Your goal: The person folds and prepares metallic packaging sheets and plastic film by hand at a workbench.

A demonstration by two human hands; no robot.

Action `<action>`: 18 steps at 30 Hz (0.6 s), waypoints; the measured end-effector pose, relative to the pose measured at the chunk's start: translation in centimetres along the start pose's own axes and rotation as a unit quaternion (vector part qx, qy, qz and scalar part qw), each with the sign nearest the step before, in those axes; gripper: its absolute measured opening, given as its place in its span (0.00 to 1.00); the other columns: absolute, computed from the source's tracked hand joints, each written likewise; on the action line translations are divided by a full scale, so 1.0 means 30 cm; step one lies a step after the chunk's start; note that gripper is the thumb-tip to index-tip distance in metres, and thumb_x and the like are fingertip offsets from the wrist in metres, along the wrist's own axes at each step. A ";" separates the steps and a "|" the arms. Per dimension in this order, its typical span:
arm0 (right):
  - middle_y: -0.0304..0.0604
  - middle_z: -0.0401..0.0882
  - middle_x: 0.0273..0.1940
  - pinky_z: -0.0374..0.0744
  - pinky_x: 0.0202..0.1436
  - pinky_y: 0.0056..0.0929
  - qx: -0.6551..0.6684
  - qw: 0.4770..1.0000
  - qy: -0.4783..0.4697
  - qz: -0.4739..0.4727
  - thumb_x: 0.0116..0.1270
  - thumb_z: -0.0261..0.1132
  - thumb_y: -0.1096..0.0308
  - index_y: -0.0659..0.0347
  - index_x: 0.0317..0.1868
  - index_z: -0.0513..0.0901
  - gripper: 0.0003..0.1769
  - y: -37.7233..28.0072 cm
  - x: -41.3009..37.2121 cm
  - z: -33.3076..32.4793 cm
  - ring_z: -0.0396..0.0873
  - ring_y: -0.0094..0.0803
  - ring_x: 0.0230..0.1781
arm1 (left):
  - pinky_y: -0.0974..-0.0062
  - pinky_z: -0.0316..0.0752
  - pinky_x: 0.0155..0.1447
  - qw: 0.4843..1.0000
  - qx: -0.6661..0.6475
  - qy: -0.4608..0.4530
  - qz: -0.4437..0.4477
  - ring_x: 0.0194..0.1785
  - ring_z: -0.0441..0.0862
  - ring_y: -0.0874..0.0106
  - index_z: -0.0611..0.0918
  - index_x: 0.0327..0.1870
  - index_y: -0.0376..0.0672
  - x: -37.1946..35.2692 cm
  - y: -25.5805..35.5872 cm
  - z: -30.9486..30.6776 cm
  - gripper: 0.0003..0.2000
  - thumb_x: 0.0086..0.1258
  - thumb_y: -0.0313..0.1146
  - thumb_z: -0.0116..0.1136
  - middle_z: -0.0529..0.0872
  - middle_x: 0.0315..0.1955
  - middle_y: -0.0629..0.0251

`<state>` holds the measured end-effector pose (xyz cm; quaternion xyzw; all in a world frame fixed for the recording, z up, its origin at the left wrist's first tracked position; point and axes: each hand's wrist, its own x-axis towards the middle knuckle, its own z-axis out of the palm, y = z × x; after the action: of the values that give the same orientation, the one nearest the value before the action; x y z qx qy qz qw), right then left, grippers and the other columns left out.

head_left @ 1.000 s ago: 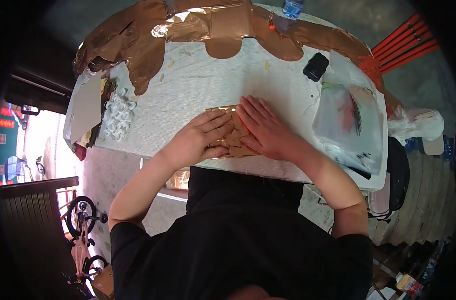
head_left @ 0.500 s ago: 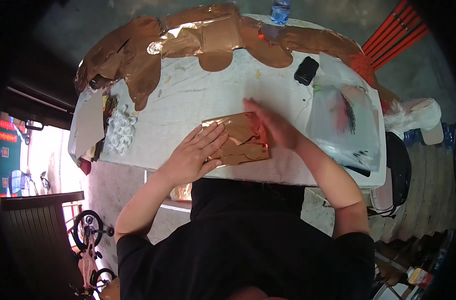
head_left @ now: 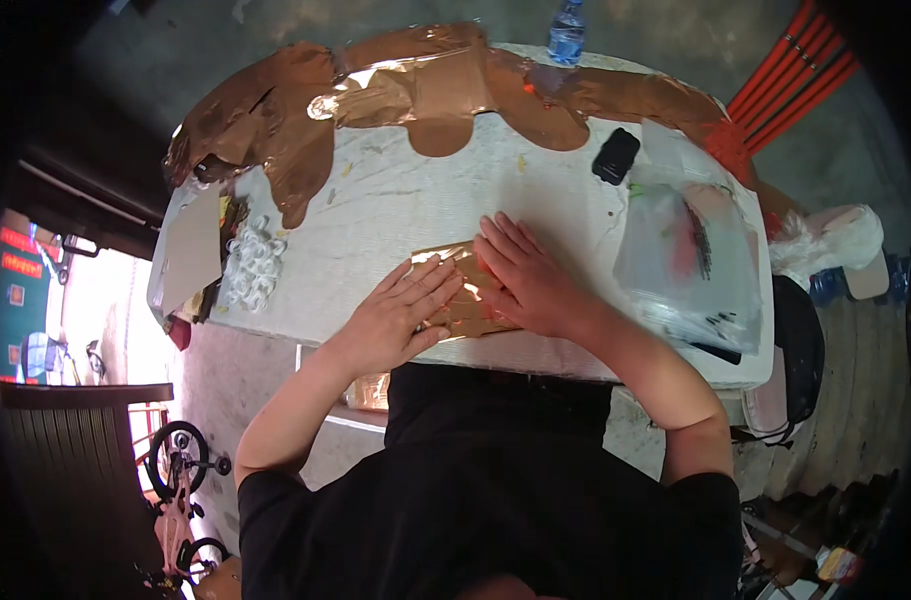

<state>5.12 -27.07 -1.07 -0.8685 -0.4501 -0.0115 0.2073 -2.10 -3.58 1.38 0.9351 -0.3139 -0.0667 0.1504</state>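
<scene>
A folded piece of shiny copper-coloured foil (head_left: 473, 318) lies flat near the front edge of the white table. My left hand (head_left: 401, 308) rests palm down over its left side, fingers stretched out. Across its right side lies my right hand (head_left: 528, 278), also palm down with straight fingers. Both palms hide much of the foil, and only its middle and parts of its upper and lower edges show. Neither hand grips anything.
Large copper foil balloons (head_left: 441, 90) line the table's far edge, near a water bottle (head_left: 567, 38). A black object (head_left: 616, 157) and clear plastic bags (head_left: 681, 265) lie right. White ring-like pieces (head_left: 253, 262) and a grey card (head_left: 193, 250) sit left.
My right hand has moved left from the foil's right edge and now lies flat on it. The left hand stays on the foil's left side. The whole view has shifted slightly.
</scene>
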 end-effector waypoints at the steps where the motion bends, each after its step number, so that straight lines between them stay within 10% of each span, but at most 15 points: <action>1: 0.57 0.53 0.71 0.48 0.75 0.44 0.004 1.000 -0.001 -0.007 0.69 0.54 0.57 0.69 0.68 0.59 0.33 -0.003 0.003 0.016 0.49 0.50 0.73 | 0.61 0.43 0.76 1.000 0.000 0.000 0.002 0.75 0.50 0.63 0.60 0.71 0.44 -0.001 -0.002 0.001 0.30 0.69 0.42 0.50 0.57 0.72 0.58; 8: 0.55 0.49 0.72 0.43 0.76 0.43 -0.042 0.999 0.000 -0.008 0.68 0.54 0.52 0.67 0.70 0.55 0.37 0.020 -0.006 0.065 0.45 0.47 0.75 | 0.62 0.45 0.76 0.994 -0.097 0.054 0.009 0.75 0.52 0.62 0.61 0.71 0.43 -0.004 -0.024 0.001 0.30 0.68 0.34 0.54 0.60 0.70 0.55; 10: 0.55 0.49 0.72 0.43 0.76 0.43 -0.047 0.999 -0.003 -0.009 0.68 0.53 0.52 0.66 0.70 0.55 0.37 0.020 -0.007 0.065 0.45 0.47 0.75 | 0.65 0.57 0.71 0.915 -0.362 0.178 -0.026 0.70 0.64 0.61 0.70 0.64 0.40 -0.015 -0.058 0.018 0.23 0.65 0.24 0.54 0.71 0.63 0.53; 18: 0.54 0.48 0.73 0.41 0.77 0.43 -0.045 0.999 -0.023 0.006 0.69 0.52 0.52 0.66 0.71 0.54 0.37 0.001 0.001 0.043 0.44 0.45 0.75 | 0.72 0.76 0.47 0.950 -0.153 0.267 -0.054 0.43 0.80 0.63 0.83 0.41 0.37 -0.008 -0.124 0.018 0.08 0.61 0.20 0.58 0.83 0.39 0.59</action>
<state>4.94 -26.60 -2.24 -0.8799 -0.4483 -0.0108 0.1573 -0.30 -0.73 -0.33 0.9002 -0.1970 0.1302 0.3660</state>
